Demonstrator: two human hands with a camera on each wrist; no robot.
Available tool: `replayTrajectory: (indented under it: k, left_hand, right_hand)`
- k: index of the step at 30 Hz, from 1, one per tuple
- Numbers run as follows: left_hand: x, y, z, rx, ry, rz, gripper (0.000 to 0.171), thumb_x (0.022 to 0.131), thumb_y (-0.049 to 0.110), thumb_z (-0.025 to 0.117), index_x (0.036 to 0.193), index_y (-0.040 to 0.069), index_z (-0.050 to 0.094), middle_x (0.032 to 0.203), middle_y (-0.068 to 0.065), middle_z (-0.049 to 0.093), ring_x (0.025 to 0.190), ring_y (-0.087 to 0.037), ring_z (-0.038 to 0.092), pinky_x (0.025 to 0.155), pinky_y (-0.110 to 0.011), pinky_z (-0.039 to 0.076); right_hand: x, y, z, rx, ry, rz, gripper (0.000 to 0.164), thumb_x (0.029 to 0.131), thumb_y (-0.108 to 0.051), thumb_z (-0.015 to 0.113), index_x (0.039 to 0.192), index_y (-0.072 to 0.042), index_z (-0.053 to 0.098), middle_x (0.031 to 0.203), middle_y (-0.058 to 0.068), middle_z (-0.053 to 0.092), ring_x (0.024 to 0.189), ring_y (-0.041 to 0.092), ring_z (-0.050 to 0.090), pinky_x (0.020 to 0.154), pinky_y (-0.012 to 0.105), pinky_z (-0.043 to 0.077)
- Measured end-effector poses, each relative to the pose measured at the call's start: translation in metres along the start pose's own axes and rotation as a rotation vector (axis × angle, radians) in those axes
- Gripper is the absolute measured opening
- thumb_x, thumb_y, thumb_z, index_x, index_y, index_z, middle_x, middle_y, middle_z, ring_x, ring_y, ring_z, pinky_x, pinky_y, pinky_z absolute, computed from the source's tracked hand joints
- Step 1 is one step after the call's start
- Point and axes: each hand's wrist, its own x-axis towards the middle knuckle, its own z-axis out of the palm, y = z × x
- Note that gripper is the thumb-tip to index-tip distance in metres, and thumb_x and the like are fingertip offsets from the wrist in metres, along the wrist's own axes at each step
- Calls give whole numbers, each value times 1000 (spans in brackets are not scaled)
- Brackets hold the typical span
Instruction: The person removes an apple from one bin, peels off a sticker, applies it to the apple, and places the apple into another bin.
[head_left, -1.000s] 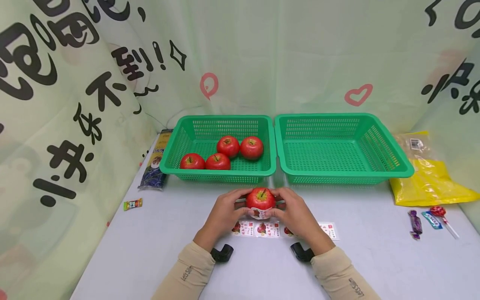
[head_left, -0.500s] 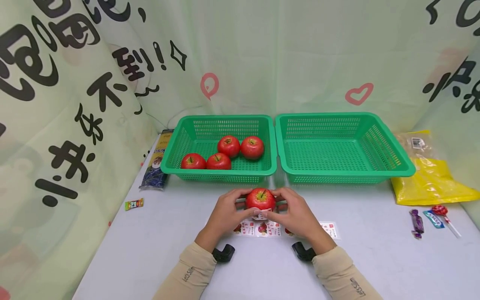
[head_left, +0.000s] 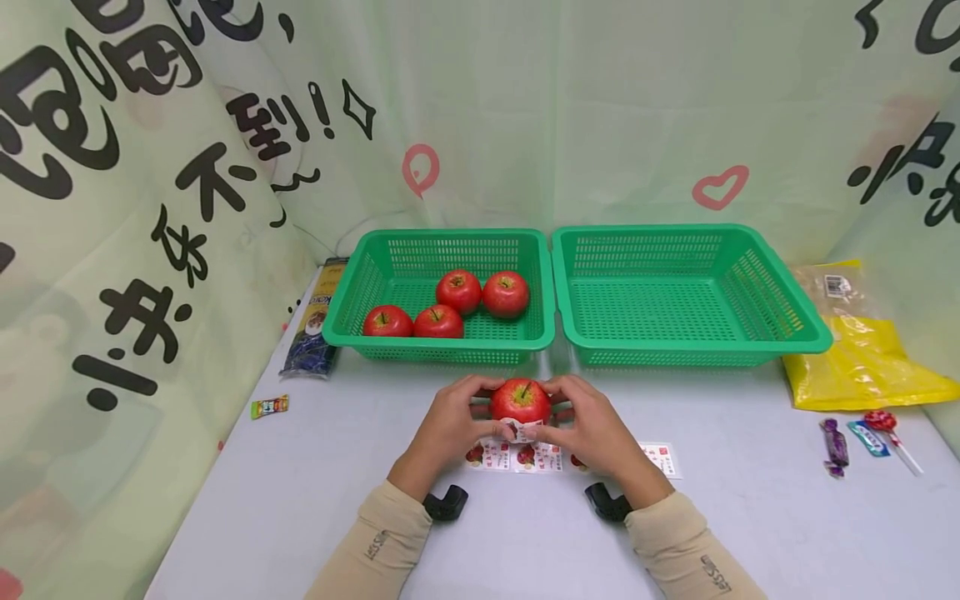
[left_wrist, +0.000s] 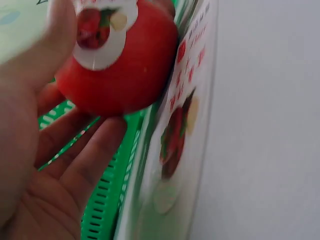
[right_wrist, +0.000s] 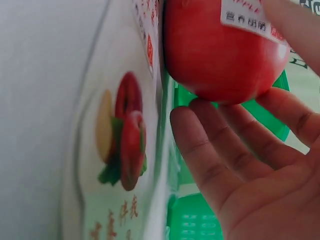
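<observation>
A red apple (head_left: pixel 521 402) with its stem up sits on the table between both hands. A printed white label (head_left: pixel 521 430) lies across its near side. My left hand (head_left: pixel 447 429) holds the apple from the left, fingers round its side and thumb on the label. From the other side, my right hand (head_left: pixel 592 425) holds it the same way, its thumb at the label's right end. The left wrist view shows the label's fruit picture (left_wrist: pixel 93 28) against the skin. Under the hands lies a strip of similar labels (head_left: pixel 536 457), partly hidden by the right hand.
Behind the hands stand two green baskets, the left one (head_left: pixel 345 340) with several apples (head_left: pixel 506 294), the right one (head_left: pixel 697 343) beside it. A dark snack bag (head_left: pixel 310 337) and small candy (head_left: pixel 269 407) lie left. Right are a yellow bag (head_left: pixel 862 367), wrapped candies (head_left: pixel 835 447) and a lollipop (head_left: pixel 880 421).
The thumbs have shifted slightly over the label on the apple's near side, and the apple sits marginally lower in view. Both hands keep their hold, and the baskets stay as they were.
</observation>
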Motion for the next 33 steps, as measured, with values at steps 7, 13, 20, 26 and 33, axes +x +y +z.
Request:
replayTrajectory:
  k: [7, 13, 20, 26, 33]
  left_hand:
    - [-1, 1, 0, 48, -33, -7, 73, 72, 21, 99, 134, 9, 61, 131, -5, 65, 115, -24, 72, 94, -29, 63]
    - [-2, 1, -1, 75, -53, 10, 70, 75, 20, 98, 133, 9, 60, 130, -6, 63, 117, -26, 70, 96, -31, 62]
    - [-1, 0, -1, 90, -71, 37, 70, 76, 16, 98, 134, 10, 59, 131, -5, 63, 119, -24, 69, 97, -32, 62]
    - [-2, 0, -2, 94, -54, 37, 67, 74, 14, 98, 130, 8, 60, 127, -6, 63, 113, -26, 73, 94, -31, 63]
    - [-1, 1, -3, 81, -71, 16, 77, 72, 14, 98, 138, 10, 59, 134, -7, 63, 116, -25, 71, 95, -32, 63]
  right_hand:
    - [-1, -3, 3, -97, 1, -24, 66, 75, -25, 97, 127, -5, 61, 120, 7, 65, 103, 23, 70, 87, 38, 65]
    - [-1, -2, 3, -94, -5, -32, 66, 74, -25, 98, 126, -7, 61, 120, 7, 64, 104, 22, 69, 88, 38, 65]
    - [-1, -1, 4, -120, -8, -50, 67, 74, -17, 98, 127, -6, 59, 121, 8, 63, 102, 22, 69, 88, 39, 65]
    - [-2, -2, 4, -108, -15, -55, 67, 74, -16, 99, 126, -5, 58, 121, 9, 62, 102, 23, 70, 87, 39, 65]
    - [-1, 0, 5, -113, -24, -34, 78, 68, -30, 101, 129, -7, 58, 122, 7, 62, 103, 21, 68, 88, 39, 64]
